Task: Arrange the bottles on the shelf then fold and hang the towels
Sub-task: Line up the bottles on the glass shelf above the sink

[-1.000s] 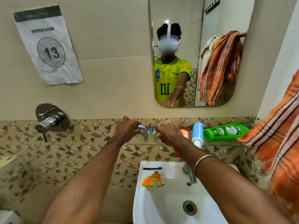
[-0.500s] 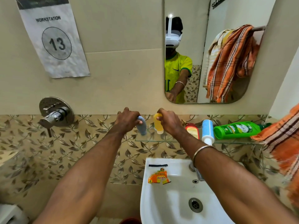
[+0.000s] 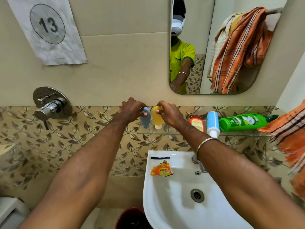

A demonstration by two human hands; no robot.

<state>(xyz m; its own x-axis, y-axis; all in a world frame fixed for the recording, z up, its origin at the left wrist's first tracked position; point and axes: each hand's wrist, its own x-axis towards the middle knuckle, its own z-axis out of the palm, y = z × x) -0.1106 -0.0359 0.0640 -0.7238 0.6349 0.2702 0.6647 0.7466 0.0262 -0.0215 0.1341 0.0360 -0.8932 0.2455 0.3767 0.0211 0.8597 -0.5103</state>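
On the left end of the glass shelf (image 3: 179, 133) a small grey-blue bottle (image 3: 145, 118) and a small yellow bottle (image 3: 157, 118) stand cap-down, side by side. My left hand (image 3: 132, 109) pinches the top of the grey-blue one, and my right hand (image 3: 168, 113) pinches the top of the yellow one. Further right on the shelf are a red bottle (image 3: 197, 123), a blue-and-white bottle (image 3: 212, 123) and a green bottle (image 3: 244, 121) lying on its side. An orange striped towel (image 3: 290, 138) hangs at the right edge.
A white sink (image 3: 189, 192) sits below the shelf, with an orange sachet (image 3: 160, 170) on its rim. A chrome tap valve (image 3: 49, 108) sticks out of the wall at left. The mirror (image 3: 214, 47) reflects towels on a rail. A dark red bucket (image 3: 130, 219) stands on the floor.
Both hands have raised the two small bottles from lying to standing cap-down on the shelf. The view has shifted closer and to the left.
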